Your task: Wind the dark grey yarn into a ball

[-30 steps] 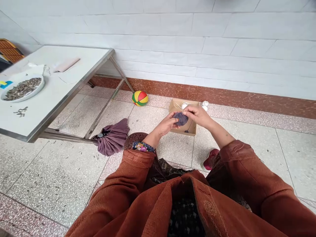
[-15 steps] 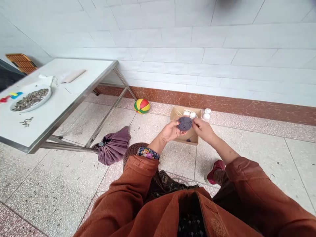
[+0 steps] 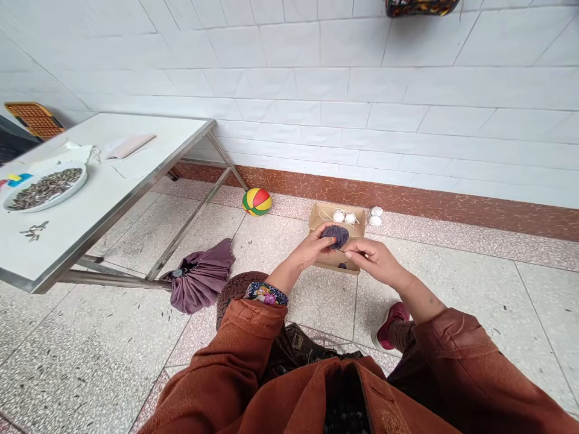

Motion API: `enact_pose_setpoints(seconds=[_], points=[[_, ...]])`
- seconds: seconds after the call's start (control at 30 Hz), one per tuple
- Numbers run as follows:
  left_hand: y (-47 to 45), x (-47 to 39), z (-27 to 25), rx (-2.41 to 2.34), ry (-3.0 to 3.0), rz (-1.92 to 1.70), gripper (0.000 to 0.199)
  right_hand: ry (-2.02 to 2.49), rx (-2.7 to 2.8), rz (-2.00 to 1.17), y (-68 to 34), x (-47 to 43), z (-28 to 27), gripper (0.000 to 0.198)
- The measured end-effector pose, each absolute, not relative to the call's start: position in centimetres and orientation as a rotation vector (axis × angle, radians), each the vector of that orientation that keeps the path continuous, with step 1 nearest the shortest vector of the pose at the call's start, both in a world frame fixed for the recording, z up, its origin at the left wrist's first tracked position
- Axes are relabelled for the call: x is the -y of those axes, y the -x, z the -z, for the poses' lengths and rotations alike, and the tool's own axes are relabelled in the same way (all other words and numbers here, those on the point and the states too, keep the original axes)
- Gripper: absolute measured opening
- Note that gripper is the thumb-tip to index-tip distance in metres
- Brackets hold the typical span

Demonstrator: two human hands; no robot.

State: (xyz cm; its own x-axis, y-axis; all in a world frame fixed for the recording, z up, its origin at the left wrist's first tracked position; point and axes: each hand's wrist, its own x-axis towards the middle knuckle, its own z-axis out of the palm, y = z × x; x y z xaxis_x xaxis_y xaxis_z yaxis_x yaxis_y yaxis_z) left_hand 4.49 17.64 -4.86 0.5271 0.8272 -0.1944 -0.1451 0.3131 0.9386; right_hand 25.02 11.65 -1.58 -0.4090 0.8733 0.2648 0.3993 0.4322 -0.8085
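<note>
A ball of purple-grey yarn [image 3: 336, 235] rests in my left hand [image 3: 312, 248], with the fingers and thumb closed around it. My right hand [image 3: 371, 258] is just to its right, thumb and forefinger pinched together at what looks like the thin yarn end. Both hands are above an open cardboard box [image 3: 325, 263] on the floor. Inside the box lie two white yarn balls [image 3: 344, 217] with loose strands, and a small dark piece [image 3: 342, 265] near the front. More white balls [image 3: 375, 216] sit on the floor against the box's right side.
A metal-framed white table [image 3: 113, 181] stands at left, bearing a dish of sunflower seeds [image 3: 47, 187] and a folded pinkish cloth [image 3: 131, 146]. A coloured ball [image 3: 257, 202] lies by the wall. Purple gathered fabric [image 3: 203, 277] hangs near the table's lower bar. Husks dot the floor.
My right hand has shifted from the ball's right edge to slightly below it, fingers still pinched. My left thumb now lies across the ball. The view has tilted up a little.
</note>
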Motion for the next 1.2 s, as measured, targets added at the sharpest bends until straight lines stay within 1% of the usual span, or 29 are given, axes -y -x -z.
enact_pose_setpoints(seconds=[0.07,0.17,0.3,0.43,0.5,0.6,0.77,0.87,0.97,1.03,1.2], points=[[-4.4,-17.5,5.0,-0.772,-1.083,-0.682,0.053,1.091,1.910,-0.868,-25.3,-12.1,1.2,0.022],[-4.3,-17.2,5.0,-0.690,-1.120,-0.569,0.066,1.145,1.830,-0.809,-25.6,-13.1,1.2,0.021],[-4.3,-16.8,4.9,-0.554,-1.055,-0.550,0.074,1.253,1.785,-0.717,-25.4,-14.3,2.9,0.020],[-4.4,-16.7,4.7,-0.511,-0.910,-0.630,0.068,1.396,1.725,-0.716,-25.0,-14.7,5.1,0.021],[-4.5,-17.1,4.6,-0.509,-0.849,-0.695,0.063,1.405,1.746,-0.736,-24.9,-14.7,5.8,0.020],[-4.8,-18.4,4.8,-0.536,-0.793,-0.788,0.061,1.376,1.789,-0.741,-24.5,-14.5,6.3,0.021],[-5.5,-20.6,5.8,-0.664,-0.875,-0.759,0.062,1.248,1.957,-0.752,-23.8,-13.8,5.3,0.022],[-5.8,-21.1,6.2,-0.748,-1.014,-0.732,0.053,1.137,1.994,-0.820,-24.0,-13.5,3.9,0.023],[-5.9,-21.0,6.0,-0.796,-1.154,-0.682,0.046,1.107,1.910,-0.837,-24.7,-13.8,2.7,0.022],[-5.8,-20.8,5.8,-0.792,-1.195,-0.631,0.049,1.137,1.821,-0.818,-25.3,-14.5,2.4,0.021],[-5.4,-20.0,5.1,-0.636,-1.117,-0.494,0.069,1.271,1.646,-0.770,-26.0,-16.3,3.5,0.023]])
